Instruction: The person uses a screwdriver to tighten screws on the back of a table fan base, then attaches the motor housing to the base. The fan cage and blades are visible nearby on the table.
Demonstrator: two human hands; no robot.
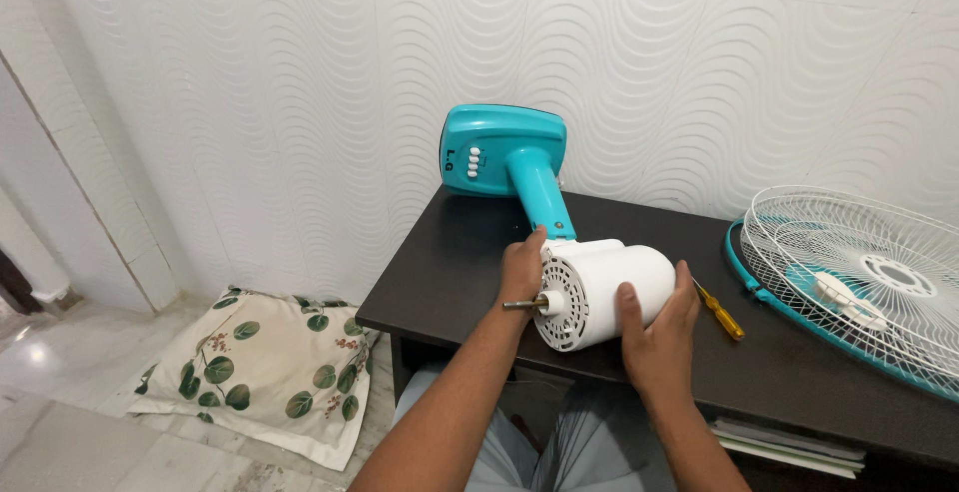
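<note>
From the head camera, a white fan motor housing (609, 290) lies on its side on a dark table (450, 272), its metal shaft (521, 303) pointing left. The left hand (523, 270) is curled around the housing's front left edge just above the shaft. The right hand (657, 337) wraps the near right side, thumb on the front rim. A teal stand neck (539, 192) runs far to a teal base (499, 150) by the wall. A yellow-handled screwdriver (720, 312) lies just right of the housing, and a white fan grille (861, 270) further right. A leaf-print pillow (255, 372) lies on the floor, left.
</note>
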